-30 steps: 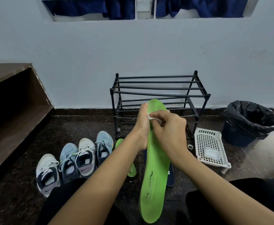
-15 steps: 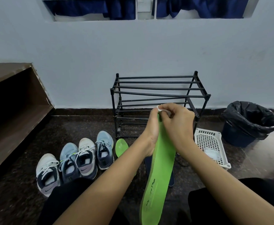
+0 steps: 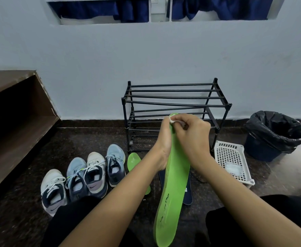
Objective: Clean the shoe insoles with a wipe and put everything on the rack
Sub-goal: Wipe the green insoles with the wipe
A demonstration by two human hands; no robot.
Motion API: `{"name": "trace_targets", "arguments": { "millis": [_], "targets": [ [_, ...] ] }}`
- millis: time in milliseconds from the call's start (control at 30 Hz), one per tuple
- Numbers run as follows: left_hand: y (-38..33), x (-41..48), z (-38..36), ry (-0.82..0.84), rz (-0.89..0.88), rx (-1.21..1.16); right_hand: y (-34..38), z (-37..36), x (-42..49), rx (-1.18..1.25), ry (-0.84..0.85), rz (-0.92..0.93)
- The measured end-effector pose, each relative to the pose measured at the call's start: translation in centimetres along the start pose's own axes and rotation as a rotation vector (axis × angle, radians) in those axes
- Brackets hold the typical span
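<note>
Brown wooden shelving point(image 3: 12, 125) stands at the far left. Beside it, four sneakers point(image 3: 81, 177) sit in a row on the dark speckled floor point(image 3: 96, 138), toes toward the wall. Just right of them a green insole point(image 3: 133, 160) lies flat on the floor, partly hidden by the left forearm. The left hand point(image 3: 164, 141) grips the left edge of a second, long green insole point(image 3: 174, 186), holding it upright in front of the black rack point(image 3: 172, 102). At its top tip the right hand point(image 3: 192, 138) pinches a small white wipe point(image 3: 172, 119) against it. A dark insole point(image 3: 188, 195) lies on the floor behind the held one. Further right, a white basket point(image 3: 222, 154) holds a clear packet point(image 3: 233, 169), and a black-lined bin point(image 3: 274, 134) stands near the wall.
</note>
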State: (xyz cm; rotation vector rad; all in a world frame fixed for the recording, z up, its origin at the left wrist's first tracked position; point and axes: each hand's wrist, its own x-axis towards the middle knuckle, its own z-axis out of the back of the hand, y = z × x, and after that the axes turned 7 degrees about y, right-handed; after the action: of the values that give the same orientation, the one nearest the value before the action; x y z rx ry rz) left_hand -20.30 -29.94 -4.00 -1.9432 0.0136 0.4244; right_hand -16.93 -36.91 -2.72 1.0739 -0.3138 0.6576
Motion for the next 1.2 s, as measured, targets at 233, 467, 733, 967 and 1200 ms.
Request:
{"name": "trace_targets", "arguments": {
  "millis": [233,467,733,967,1200],
  "targets": [
    [-0.3,-0.3,-0.6,0.052,0.024,-0.041,-1.3,-0.1,1.1,-0.192,0.032,0.16],
    [-1.7,-0.4,0.0,0.036,-0.003,-0.156,-1.4,0.0,1.2,-0.376,0.132,0.186],
    [-1.8,-0.1,1.2,-0.014,0.016,-0.129,-0.8,0.1,-0.1,-0.487,0.306,0.102],
    [-1.8,0.1,1.9,-0.068,-0.018,-0.138,0.2,0.7,-1.4,-0.612,0.483,0.063],
    [-1.9,0.2,2.6,-0.062,-0.069,-0.193,0.5,0.6,-3.0,-0.724,0.598,0.095]
  ]
}}
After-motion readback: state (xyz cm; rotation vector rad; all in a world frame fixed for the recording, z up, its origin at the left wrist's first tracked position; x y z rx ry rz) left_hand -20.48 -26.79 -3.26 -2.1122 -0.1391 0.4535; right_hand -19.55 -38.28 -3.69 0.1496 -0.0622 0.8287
